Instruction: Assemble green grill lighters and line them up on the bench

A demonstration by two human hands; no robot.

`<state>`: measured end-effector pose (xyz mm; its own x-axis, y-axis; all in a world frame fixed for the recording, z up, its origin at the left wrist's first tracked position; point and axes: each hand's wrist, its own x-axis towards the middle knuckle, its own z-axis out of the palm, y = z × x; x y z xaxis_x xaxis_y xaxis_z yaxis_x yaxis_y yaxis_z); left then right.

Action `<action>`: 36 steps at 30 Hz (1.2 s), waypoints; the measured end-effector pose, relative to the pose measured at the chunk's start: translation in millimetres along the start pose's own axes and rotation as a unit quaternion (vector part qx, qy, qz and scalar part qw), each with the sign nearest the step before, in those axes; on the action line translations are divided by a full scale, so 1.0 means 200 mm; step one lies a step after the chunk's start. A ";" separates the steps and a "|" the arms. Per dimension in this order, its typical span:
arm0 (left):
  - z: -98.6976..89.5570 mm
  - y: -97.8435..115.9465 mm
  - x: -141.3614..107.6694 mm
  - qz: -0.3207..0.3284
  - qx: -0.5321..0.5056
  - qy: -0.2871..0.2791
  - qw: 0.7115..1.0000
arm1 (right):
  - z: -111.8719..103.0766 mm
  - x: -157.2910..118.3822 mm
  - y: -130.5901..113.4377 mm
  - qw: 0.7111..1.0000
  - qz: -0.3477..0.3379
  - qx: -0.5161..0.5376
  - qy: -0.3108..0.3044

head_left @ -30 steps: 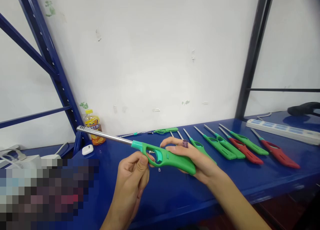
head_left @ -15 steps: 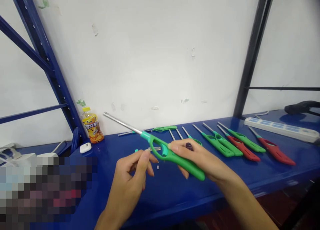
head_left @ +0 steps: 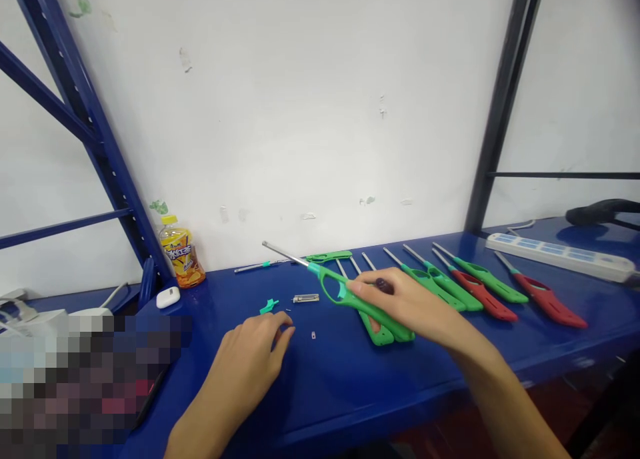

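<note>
The right hand (head_left: pixel 400 292) has its grip closed round the handle of a green lighter (head_left: pixel 367 308), held aslant above the middle of the surface (head_left: pixel 325 392), its rod pointing up and left toward the back edge; whether it touches the lighters beneath cannot be told. This one looks whole, with rod, collar and trigger in place, as do the green lighters (head_left: pixel 425 279) and red lighters (head_left: pixel 555 302) lined up toward the right end, rods to the back edge. What looks unassembled lies further left: a green housing (head_left: pixel 330 256) and a metal rod (head_left: pixel 253 267) along the back edge, and, nearer the middle, a teal piece (head_left: pixel 269 306), a metal part (head_left: pixel 305 298) and a tiny pale piece (head_left: pixel 313 335). The left hand (head_left: pixel 250 349) is loosely curled just in front of the teal piece, with a gap between thumb and fingers and nothing seen in it. The widest open room runs from these small parts to the front edge, between the forearms; the wall (head_left: pixel 300 112) bounds the back, while a bottle (head_left: pixel 183 256) and white case (head_left: pixel 168 297) narrow the back left corner.
</note>
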<state>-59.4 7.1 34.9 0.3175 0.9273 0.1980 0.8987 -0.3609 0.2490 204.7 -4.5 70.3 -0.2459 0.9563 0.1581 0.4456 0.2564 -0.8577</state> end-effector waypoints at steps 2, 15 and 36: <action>-0.05 0.00 -0.03 -0.008 -0.016 0.032 0.999 | 0.02 0.01 0.00 0.999 0.005 -0.031 -0.009; 0.01 -0.14 -0.01 0.060 -0.008 -0.054 0.997 | 0.09 0.01 0.01 0.965 0.010 -0.163 -0.203; -0.01 -0.06 -0.07 0.059 -0.049 -0.102 0.992 | 0.27 0.10 0.10 0.966 -0.038 -0.252 -0.045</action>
<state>-76.2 -1.5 31.3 0.4814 0.8756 0.0385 0.8212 -0.4660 0.3294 162.0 13.0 30.2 -0.3572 0.9221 0.1485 0.7805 0.3820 -0.4949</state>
